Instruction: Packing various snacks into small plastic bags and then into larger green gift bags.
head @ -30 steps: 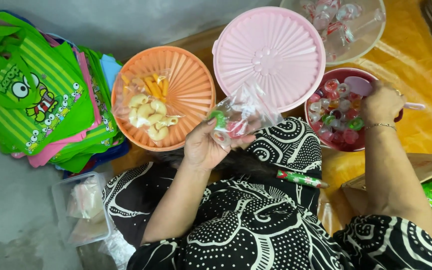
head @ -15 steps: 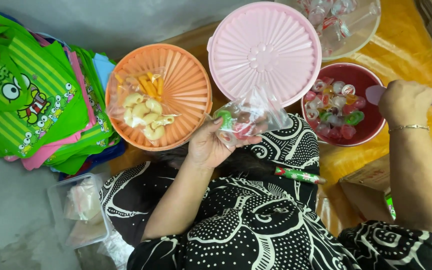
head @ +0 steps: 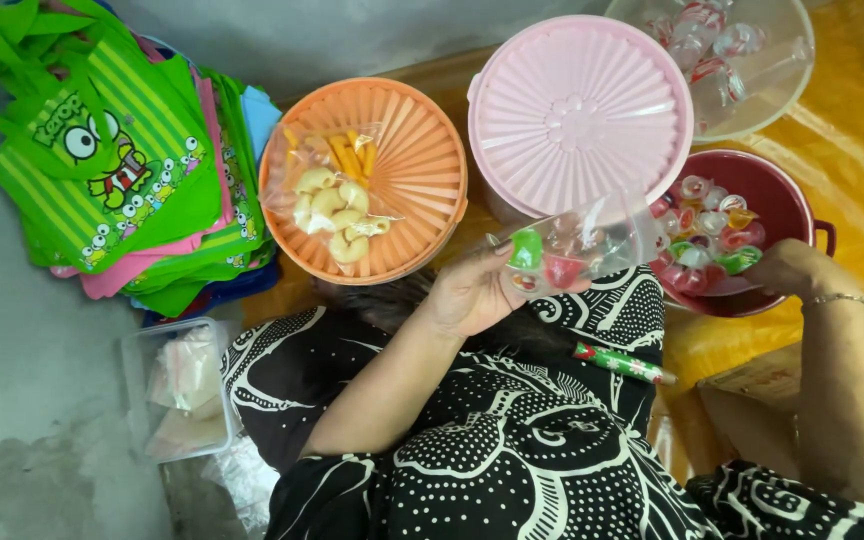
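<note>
My left hand (head: 472, 295) holds a small clear plastic bag (head: 577, 245) up over my lap; a green sweet and a red sweet show inside it. My right hand (head: 787, 270) rests on the near rim of a dark red bowl (head: 797, 205), its fingers reaching in among several wrapped jelly sweets (head: 707, 235). Whether those fingers grip a sweet is hidden. A bracelet circles my right wrist.
An orange ribbed lid (head: 417, 165) carries a clear bag of pale snacks (head: 337, 200). Beside it sits a pink lidded tub (head: 577, 110), and behind that a clear bowl (head: 787, 90) of wrapped sweets. Green bags (head: 117, 160) are stacked at left, a clear box (head: 177, 390) lies below them, and a green and red stick (head: 617, 362) rests on my lap.
My right hand swung out to the right with a pink scoop, then came back down to the red bowl's near rim; the scoop is out of sight now. The left hand kept holding the bag.
</note>
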